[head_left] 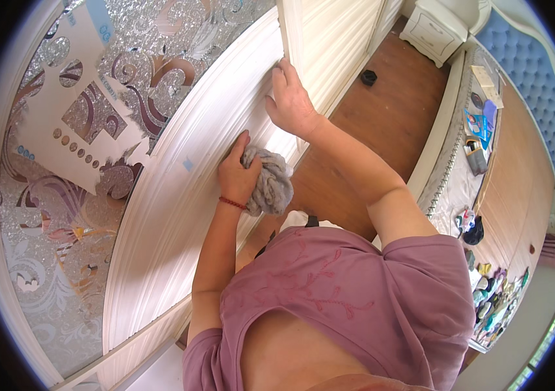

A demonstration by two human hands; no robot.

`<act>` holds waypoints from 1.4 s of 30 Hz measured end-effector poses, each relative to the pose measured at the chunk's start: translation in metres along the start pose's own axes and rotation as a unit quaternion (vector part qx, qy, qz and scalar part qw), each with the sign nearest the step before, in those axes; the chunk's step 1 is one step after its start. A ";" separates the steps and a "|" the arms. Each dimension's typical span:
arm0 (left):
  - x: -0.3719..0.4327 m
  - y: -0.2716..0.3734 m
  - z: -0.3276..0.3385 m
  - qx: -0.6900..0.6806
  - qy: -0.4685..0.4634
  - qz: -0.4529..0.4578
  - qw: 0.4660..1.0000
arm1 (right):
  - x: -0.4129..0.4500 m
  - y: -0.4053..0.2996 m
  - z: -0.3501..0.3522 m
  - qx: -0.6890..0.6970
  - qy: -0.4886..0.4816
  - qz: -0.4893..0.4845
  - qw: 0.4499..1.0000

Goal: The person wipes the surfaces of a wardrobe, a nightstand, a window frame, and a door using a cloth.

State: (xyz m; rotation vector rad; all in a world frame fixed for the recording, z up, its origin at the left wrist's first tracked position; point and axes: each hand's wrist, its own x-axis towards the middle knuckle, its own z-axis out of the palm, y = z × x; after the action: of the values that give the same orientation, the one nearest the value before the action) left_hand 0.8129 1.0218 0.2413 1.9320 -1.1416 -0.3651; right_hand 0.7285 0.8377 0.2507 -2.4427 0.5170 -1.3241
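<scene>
A bunched grey cloth (268, 182) is in my left hand (240, 177), which wears a red beaded bracelet (232, 203). That hand's fingertips touch the white moulded panel (184, 215) of a wardrobe door. Higher up, my right hand (291, 100) holds nothing; its fingers are apart and rest on the panel near an upright white frame edge (291, 29). A small blue scrap (188, 163) sticks to the white panel. Left of it is a glittery, scroll-patterned door panel (160, 29), partly covered by a torn white paper sheet (48, 122) bearing print.
On my right stands a bed with a tufted blue headboard (517, 63); clothes (495, 303), a grey box (475, 159) and a blue packet (477, 124) lie on it. A small black object (369, 77) sits on the wooden floor (399, 102), near a white nightstand (433, 34).
</scene>
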 end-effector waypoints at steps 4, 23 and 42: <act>0.011 -0.001 0.001 0.011 -0.014 0.002 1.000 | 0.000 0.017 0.008 -0.012 0.041 -0.023 0.999; -0.097 -0.006 -0.021 -0.011 0.166 -0.028 0.986 | -0.079 -0.002 -0.017 0.076 -0.134 0.130 0.979; -0.266 0.040 -0.251 0.292 0.554 0.340 0.701 | -0.058 -0.372 0.016 0.329 0.003 -0.411 0.850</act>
State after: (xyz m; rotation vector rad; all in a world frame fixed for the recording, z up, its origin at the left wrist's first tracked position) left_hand 0.7974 1.3612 0.3820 1.5094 -1.0029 1.5410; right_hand 0.7731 1.1949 0.3621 -2.0620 -0.9637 -1.4342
